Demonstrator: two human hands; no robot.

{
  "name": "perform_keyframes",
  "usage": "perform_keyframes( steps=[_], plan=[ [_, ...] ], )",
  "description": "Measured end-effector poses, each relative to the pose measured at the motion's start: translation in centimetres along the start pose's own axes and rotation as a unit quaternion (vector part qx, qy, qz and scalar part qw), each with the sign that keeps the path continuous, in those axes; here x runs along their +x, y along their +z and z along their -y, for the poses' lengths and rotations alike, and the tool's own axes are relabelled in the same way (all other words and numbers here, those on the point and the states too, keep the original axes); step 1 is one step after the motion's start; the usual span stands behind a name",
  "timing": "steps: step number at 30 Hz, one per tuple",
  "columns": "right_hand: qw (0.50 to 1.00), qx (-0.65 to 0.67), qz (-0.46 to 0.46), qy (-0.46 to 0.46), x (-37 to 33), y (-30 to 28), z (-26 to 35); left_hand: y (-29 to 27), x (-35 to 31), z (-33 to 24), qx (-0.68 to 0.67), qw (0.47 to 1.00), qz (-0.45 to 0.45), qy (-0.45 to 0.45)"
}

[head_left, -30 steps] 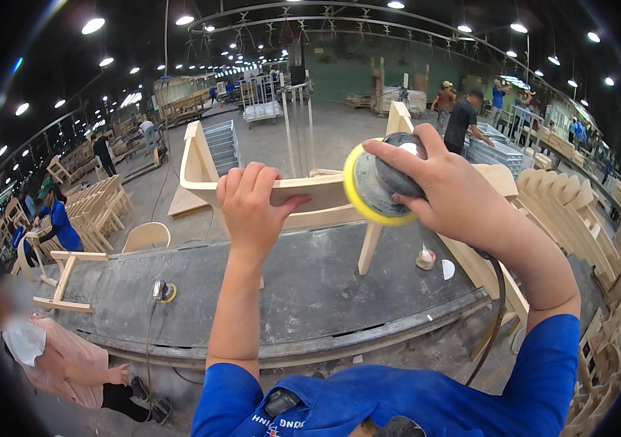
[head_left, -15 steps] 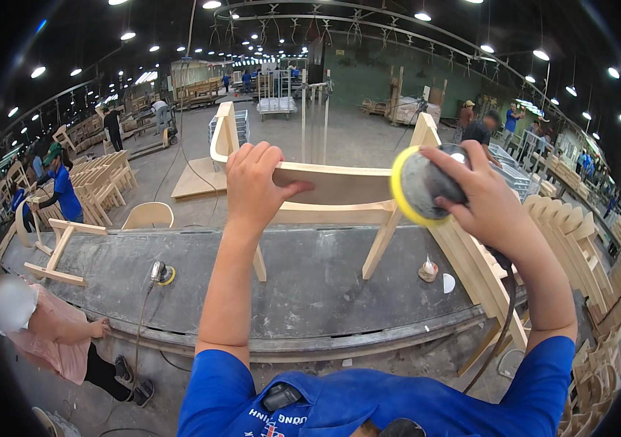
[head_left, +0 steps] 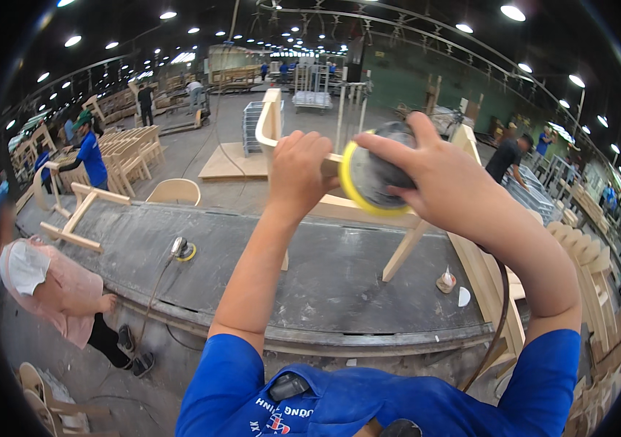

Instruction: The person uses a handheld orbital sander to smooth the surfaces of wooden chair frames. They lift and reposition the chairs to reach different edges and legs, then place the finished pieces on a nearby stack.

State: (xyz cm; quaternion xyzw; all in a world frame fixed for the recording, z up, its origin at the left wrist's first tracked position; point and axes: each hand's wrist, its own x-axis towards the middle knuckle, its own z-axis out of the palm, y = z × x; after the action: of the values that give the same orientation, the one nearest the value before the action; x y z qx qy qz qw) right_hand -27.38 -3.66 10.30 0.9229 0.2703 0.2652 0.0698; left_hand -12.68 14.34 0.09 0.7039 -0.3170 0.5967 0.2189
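Observation:
A pale wooden chair frame (head_left: 403,251) stands on the long dark worktable (head_left: 325,295), its curved backrest raised in front of me. My left hand (head_left: 297,175) grips the backrest near its left end, fingers over the top edge and thumb on the near side. In my right hand (head_left: 445,175) is a round power sander (head_left: 382,171) with a yellow-edged pad. The pad is tilted on edge against the backrest, close beside my left hand, and hides much of the rail. A dark hose (head_left: 503,313) trails from the sander down past my right forearm.
A second sander (head_left: 183,250) lies on the table to the left, near another wooden frame (head_left: 81,215). At the right are a small glue bottle (head_left: 446,280), a white half-disc (head_left: 464,296) and stacked chair parts (head_left: 591,269). A person in pink (head_left: 63,291) stands at the near left.
The sander in my right hand has moved left along the backrest, close to my left hand. My left hand keeps its grip. The whole view has shifted, with surroundings now further right.

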Motion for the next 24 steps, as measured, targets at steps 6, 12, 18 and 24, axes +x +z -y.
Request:
perform_keyframes(
  steps=[6,12,18,24],
  plan=[
    [0.994,0.024,-0.077,0.081,-5.1,0.0,-3.1,-0.8,-0.2,-0.6,-0.028,0.999,0.016,-0.018],
    [0.975,0.109,-0.108,0.157,-10.1,0.4,-8.3,-1.1,-0.5,-1.2,-0.036,0.999,-0.002,-0.018],
    [0.965,0.121,-0.124,0.197,-15.7,3.2,-15.8,-0.6,-0.6,-0.6,-0.035,0.999,-0.021,-0.009],
    [0.939,0.124,-0.201,0.25,-21.9,9.9,-23.5,-0.3,-0.2,-0.2,-0.037,0.998,-0.042,-0.003]
  ],
)
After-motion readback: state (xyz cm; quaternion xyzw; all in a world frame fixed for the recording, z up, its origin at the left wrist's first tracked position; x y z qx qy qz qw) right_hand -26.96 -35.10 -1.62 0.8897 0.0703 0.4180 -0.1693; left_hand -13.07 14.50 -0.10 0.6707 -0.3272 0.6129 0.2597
